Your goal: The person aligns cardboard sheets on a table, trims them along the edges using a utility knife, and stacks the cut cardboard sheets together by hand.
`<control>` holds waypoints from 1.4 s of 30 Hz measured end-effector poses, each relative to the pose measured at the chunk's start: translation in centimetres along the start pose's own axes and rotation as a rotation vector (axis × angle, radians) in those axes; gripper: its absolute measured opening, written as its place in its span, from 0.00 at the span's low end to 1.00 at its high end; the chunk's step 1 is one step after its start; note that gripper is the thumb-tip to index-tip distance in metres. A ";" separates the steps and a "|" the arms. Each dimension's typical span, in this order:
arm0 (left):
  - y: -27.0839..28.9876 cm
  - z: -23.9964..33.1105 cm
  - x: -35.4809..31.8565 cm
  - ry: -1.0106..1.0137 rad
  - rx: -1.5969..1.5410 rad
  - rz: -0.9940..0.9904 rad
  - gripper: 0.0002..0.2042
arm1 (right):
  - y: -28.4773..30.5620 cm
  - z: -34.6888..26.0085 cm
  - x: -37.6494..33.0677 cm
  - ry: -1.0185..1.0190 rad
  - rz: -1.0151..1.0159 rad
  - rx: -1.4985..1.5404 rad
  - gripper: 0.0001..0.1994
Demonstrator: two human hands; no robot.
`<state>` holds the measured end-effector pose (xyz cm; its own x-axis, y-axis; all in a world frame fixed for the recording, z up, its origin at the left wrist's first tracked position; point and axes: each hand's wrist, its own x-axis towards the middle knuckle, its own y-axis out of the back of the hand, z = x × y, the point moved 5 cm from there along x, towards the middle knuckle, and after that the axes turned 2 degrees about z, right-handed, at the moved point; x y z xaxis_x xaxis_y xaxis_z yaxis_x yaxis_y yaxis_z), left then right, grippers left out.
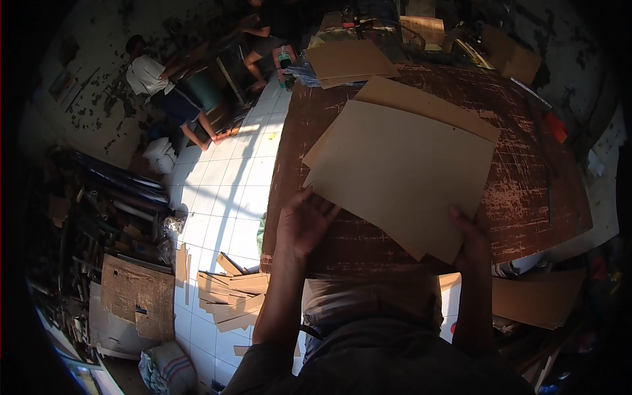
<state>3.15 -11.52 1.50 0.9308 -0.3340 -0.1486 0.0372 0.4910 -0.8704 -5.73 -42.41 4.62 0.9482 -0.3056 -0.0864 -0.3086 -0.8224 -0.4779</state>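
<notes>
A large tan cardboard sheet [408, 158] lies tilted over the brown, scuffed tabletop [526, 178]. Another cardboard sheet [434, 108] shows beneath it, sticking out at the far and left edges. My left hand [306, 220] is at the near left corner, palm turned up, its fingertips partly hidden at the sheet's edge. On the right edge my right hand [473, 237] grips the sheet, thumb on top and the other fingers hidden underneath.
More cardboard sheets [352, 60] rest at the table's far left corner. Cut cardboard strips [230, 293] are scattered on the white tiled floor [224, 184]. Two people are at the far left, one in a white shirt [148, 74]. Scrap material [112, 217] fills the left side.
</notes>
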 end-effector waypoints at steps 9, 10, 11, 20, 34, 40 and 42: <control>-0.6 5.1 -4.5 -0.378 0.514 0.164 0.22 | 2.1 -3.5 0.8 0.176 -0.004 -0.278 0.28; -0.6 5.3 -4.8 -0.379 0.590 0.148 0.23 | 2.1 -3.5 0.9 0.173 -0.012 -0.276 0.28; -0.6 5.4 -5.2 -0.385 0.591 0.154 0.23 | 1.9 -3.7 1.0 0.229 -0.051 -0.302 0.29; 0.0 5.5 -6.6 -0.554 1.035 0.070 0.11 | 2.6 -3.1 1.5 0.380 -0.139 -0.397 0.23; -0.5 5.0 -6.3 -0.579 0.868 0.128 0.12 | 3.2 -1.0 1.7 0.301 -0.136 -0.391 0.28; -1.7 4.6 -6.6 -0.630 0.866 0.096 0.17 | 3.5 -0.3 1.8 0.309 -0.092 -0.274 0.29; -2.0 3.5 -6.6 -0.619 0.877 0.127 0.17 | 2.7 0.5 1.6 0.319 -0.113 -0.416 0.29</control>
<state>-1.79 -7.48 5.88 0.9593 0.1035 0.2628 -0.0540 0.9805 -0.1889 -5.02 -44.88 2.76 0.9272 -0.2820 0.2465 -0.2713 -0.9594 -0.0768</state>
